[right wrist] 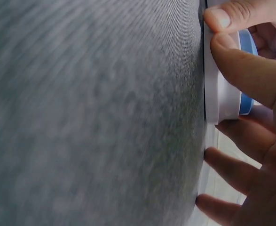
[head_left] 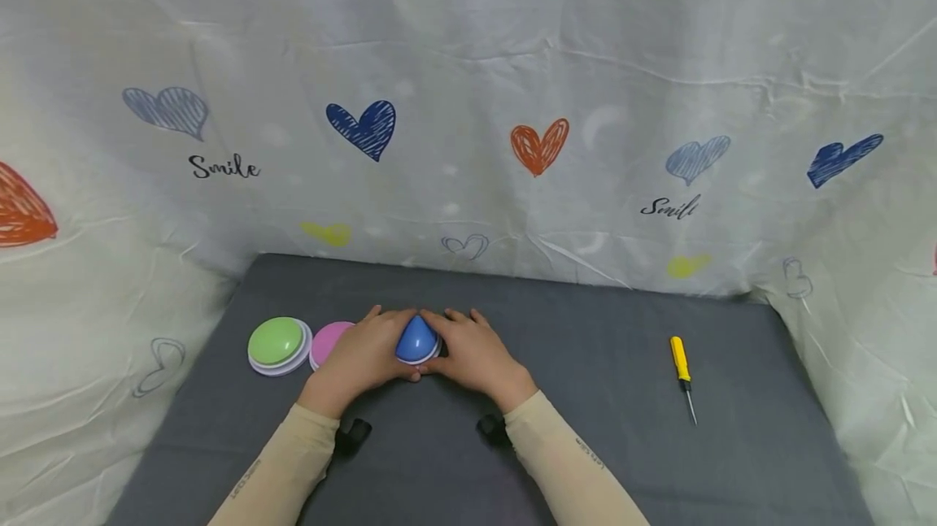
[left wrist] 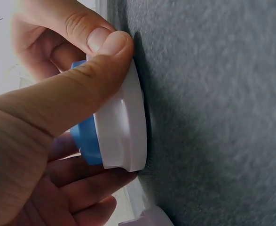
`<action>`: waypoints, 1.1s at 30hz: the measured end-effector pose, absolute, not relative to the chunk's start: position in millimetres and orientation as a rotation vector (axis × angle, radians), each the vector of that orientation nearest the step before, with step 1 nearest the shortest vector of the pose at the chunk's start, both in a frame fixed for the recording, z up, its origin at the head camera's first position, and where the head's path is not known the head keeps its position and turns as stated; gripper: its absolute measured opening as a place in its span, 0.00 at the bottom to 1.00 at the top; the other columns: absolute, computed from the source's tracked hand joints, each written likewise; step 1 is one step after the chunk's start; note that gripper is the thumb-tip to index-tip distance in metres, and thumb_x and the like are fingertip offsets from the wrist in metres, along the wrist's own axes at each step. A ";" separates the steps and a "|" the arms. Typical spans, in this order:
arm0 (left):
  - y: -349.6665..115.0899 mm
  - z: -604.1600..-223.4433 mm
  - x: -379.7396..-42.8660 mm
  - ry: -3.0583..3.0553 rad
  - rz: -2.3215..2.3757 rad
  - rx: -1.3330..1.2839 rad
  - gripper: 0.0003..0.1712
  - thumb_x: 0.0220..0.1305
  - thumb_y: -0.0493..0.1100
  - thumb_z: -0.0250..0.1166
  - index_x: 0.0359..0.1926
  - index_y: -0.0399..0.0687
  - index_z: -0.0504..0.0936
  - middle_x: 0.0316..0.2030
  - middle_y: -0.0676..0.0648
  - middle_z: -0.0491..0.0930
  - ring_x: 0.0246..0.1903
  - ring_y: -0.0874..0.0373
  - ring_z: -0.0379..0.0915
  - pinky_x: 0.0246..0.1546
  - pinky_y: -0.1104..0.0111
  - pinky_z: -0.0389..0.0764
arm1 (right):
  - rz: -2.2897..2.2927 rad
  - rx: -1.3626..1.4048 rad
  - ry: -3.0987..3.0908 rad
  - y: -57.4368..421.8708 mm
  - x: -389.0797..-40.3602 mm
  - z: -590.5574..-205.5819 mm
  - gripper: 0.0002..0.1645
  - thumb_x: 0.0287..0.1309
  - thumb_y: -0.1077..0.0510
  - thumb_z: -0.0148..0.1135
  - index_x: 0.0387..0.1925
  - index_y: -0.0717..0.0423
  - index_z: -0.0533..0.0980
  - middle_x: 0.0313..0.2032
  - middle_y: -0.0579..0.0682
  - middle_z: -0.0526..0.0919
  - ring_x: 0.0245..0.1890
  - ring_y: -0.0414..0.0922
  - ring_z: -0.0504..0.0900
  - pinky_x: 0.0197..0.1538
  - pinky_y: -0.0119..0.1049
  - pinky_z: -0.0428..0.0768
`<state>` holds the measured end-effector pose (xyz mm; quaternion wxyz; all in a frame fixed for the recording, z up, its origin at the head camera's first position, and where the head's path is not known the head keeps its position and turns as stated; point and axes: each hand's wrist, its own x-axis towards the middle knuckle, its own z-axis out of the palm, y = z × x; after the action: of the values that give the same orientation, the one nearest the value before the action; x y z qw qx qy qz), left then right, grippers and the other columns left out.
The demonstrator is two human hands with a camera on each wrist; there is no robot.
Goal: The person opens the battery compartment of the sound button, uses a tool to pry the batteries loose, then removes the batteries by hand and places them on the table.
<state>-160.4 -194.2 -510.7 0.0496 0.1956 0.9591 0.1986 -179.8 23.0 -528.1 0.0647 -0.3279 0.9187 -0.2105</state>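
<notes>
Between both hands is a round push button [head_left: 416, 341] with a blue domed top and a white base. My left hand [head_left: 369, 355] grips it from the left, its thumb along the white base [left wrist: 121, 129] and its fingers curled around the far side. From the right, my right hand [head_left: 479, 355] holds the same button, thumb on the near side of the base [right wrist: 228, 101]. Both thumb tips meet at the near edge. The button stands upright, its underside at the grey cloth; whether it touches fully I cannot tell. Fingers hide much of the blue top.
A pink push button [head_left: 329, 341] sits just left, partly hidden by my left hand. Farther left lies a green one [head_left: 275, 341]. A yellow-handled screwdriver [head_left: 681, 362] lies on the right of the grey table [head_left: 586, 428]. A printed curtain [head_left: 454, 38] hangs behind.
</notes>
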 end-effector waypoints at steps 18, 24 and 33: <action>-157.5 -520.6 -141.4 2.921 0.698 0.747 0.52 0.46 0.57 0.93 0.66 0.37 0.81 0.57 0.42 0.82 0.53 0.45 0.83 0.57 0.49 0.86 | -0.703 -0.929 2.726 65.3 -155.8 -522.8 0.50 0.63 0.41 0.81 0.81 0.45 0.71 0.73 0.56 0.78 0.75 0.59 0.73 0.75 0.58 0.74; -135.0 -526.8 -129.7 2.929 0.730 0.784 0.52 0.45 0.61 0.92 0.65 0.40 0.82 0.55 0.45 0.82 0.50 0.48 0.83 0.54 0.50 0.86 | -0.770 -0.836 2.697 89.2 -141.7 -524.2 0.50 0.61 0.43 0.84 0.81 0.45 0.72 0.74 0.56 0.77 0.76 0.58 0.72 0.73 0.57 0.76; -106.9 -528.9 -117.5 2.899 0.760 0.841 0.54 0.44 0.62 0.92 0.66 0.41 0.82 0.56 0.46 0.83 0.55 0.45 0.82 0.60 0.47 0.84 | -0.868 -0.719 2.687 120.6 -116.2 -524.9 0.51 0.60 0.43 0.83 0.82 0.41 0.71 0.76 0.59 0.74 0.76 0.60 0.73 0.72 0.60 0.77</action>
<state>-117.5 -106.9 -528.9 0.0145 0.2701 0.9313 0.2441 -116.2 120.6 -524.9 0.1136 -0.2452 0.9162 -0.2958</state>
